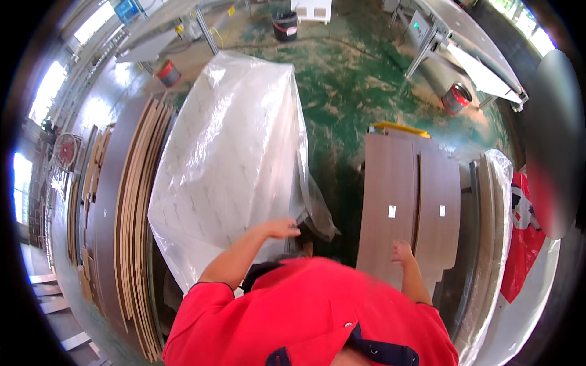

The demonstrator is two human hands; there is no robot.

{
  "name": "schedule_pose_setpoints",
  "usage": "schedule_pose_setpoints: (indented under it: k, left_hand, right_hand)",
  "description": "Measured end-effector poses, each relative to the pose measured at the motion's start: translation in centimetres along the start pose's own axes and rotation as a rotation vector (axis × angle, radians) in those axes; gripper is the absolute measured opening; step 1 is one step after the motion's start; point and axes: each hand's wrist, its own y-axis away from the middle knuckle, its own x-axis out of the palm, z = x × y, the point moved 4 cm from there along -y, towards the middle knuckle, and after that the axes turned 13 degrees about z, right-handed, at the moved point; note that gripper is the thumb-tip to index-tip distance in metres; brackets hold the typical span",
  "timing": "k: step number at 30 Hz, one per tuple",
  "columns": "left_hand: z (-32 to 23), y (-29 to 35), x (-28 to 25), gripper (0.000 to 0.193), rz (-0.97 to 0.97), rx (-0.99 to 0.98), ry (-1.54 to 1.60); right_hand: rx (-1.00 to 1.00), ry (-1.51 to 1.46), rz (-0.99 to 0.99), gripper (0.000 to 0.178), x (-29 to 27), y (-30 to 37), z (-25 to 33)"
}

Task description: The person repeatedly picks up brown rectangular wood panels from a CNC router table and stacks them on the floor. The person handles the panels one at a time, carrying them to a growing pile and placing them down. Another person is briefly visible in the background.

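My left hand [282, 229] is at the right edge of a large stack covered by a clear plastic sheet [226, 128]. Its fingers point right and look loosely apart, with nothing visible in them; whether it touches the sheet I cannot tell. A loose flap of the plastic [318, 210] hangs down to the right of that hand. On my other side, my right hand [401, 252] is over a brown wood-look panel [387, 177], fingers slightly bent and holding nothing that shows. A second brown panel [439, 195] lies beside it, and each carries a small white label.
Brown boards and strips [131, 213] stand at the left. Plastic-wrapped panels [488, 256] and a red sheet [523, 238] are at the right. On the green floor [342, 91] are a black bucket [285, 27] and red-and-grey buckets [456, 99]. A worktable [476, 36] stands far right.
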Motion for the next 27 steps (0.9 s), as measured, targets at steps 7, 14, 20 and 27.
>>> schedule_pose_setpoints:
  k: [7, 14, 20, 27]
  left_hand:
    - [1.3, 1.3, -9.0, 0.062, -0.12, -0.097, 0.23]
    - [1.6, -0.2, -10.5, 0.063, 0.072, -0.233, 0.34]
    - [-1.2, -6.8, -16.0, 0.068, 0.227, -0.256, 0.236]
    - [-5.9, -11.7, -23.8, 0.068, 0.195, -0.204, 0.188]
  right_hand:
    - [0.022, 0.013, 0.039, 0.026, 1.9, -1.7, 6.5]
    - [0.051, 0.078, 0.12, 0.051, 10.0, -1.6, 11.6]
    - [-0.02, 0.289, 0.071, 0.057, 11.0, -5.1, 0.2]
    - [0.195, -0.259, 0.074, 0.055, 3.6, -5.0, -4.4]
